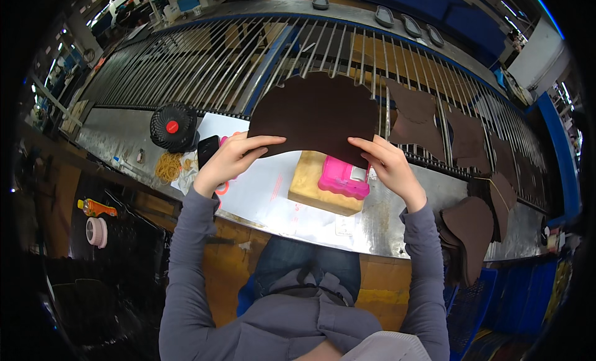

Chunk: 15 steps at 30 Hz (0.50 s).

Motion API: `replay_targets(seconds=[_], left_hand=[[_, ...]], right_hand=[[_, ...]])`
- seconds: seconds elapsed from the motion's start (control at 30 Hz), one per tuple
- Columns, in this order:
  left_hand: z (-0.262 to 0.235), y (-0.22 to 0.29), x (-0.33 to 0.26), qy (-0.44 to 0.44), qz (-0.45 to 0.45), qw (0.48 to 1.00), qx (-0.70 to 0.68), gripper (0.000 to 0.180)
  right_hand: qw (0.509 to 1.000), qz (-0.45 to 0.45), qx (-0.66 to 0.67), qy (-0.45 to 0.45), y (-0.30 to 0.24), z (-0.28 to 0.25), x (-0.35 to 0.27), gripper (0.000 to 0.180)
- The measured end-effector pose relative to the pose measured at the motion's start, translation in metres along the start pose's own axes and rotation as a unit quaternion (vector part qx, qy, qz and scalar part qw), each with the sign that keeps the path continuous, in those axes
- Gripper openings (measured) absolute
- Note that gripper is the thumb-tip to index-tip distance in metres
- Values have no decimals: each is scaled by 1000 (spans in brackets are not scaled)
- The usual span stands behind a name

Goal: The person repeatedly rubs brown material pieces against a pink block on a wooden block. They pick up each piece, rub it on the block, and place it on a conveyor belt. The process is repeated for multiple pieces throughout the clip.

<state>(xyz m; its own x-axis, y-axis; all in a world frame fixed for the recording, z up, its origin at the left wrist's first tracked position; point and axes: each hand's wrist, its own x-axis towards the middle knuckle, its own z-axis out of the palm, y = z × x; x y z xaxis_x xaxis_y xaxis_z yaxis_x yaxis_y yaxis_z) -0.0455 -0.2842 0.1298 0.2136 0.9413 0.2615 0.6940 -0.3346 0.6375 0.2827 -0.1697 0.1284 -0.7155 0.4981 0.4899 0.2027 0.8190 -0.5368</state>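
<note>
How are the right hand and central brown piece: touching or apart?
Touching: head view shows the right hand gripping the central brown piece by its edge.

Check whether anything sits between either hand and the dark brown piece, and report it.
Nothing visible does: the left hand and right hand both grip the dark brown piece directly by its near corners. The pink case and tan block show beyond its near edge, not in between.

The sheet (315, 109) is showing dark brown, the plastic case (338, 176) bright pink, the fan (173, 127) black with red centre.
</note>
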Motion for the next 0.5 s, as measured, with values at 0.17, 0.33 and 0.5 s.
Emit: replay_targets(seconds=[0.17, 0.33, 0.5], left_hand=[[22, 1, 17, 14, 63, 996, -64, 34], [46, -2, 40, -7, 131, 990, -43, 41], [68, 13, 69, -89, 147, 985, 7, 43]], right_hand=[[999, -5, -26, 37, 8, -8, -22, 44], [995, 41, -71, 65, 12, -16, -61, 41], [980, 69, -79, 169, 27, 0, -107, 38]])
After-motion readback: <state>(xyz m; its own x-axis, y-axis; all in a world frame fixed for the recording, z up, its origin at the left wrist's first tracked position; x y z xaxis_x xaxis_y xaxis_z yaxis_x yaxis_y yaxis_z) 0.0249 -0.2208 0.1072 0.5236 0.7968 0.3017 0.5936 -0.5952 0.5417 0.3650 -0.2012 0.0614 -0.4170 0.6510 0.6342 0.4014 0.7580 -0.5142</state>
